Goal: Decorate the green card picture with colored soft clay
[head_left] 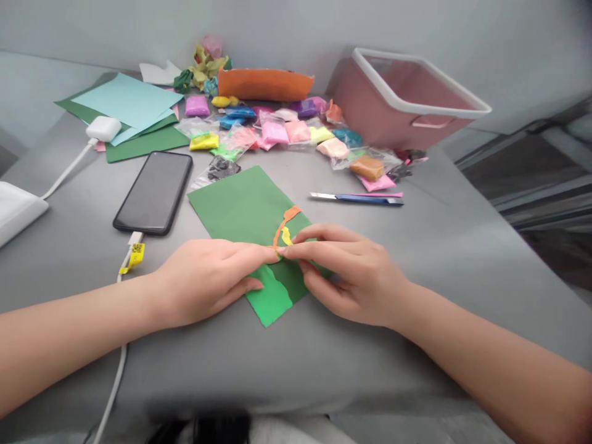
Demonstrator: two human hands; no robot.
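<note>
A dark green sheet of paper (235,203) lies at an angle on the table, with a bright green layer (268,296) over its near corner. Thin orange clay-like strip (280,229) curves across it, beside a small yellow piece (286,235). My left hand (210,277) rests on the sheet's left side, fingers stretched and thumb apart, index fingertip pressing near the strip's lower end. From the right, my right hand (346,271) touches the same spot with its index fingertip, its other fingers and thumb spread. The fingertips partly hide what lies beneath them.
Behind the sheet lie several bagged clay packs (275,132) and an orange object (266,84). A pink basket (393,117) stands back right, a craft knife (365,199) nearer. At left are a phone (155,191), its cable (121,364), a white charger (103,128) and coloured paper (127,102).
</note>
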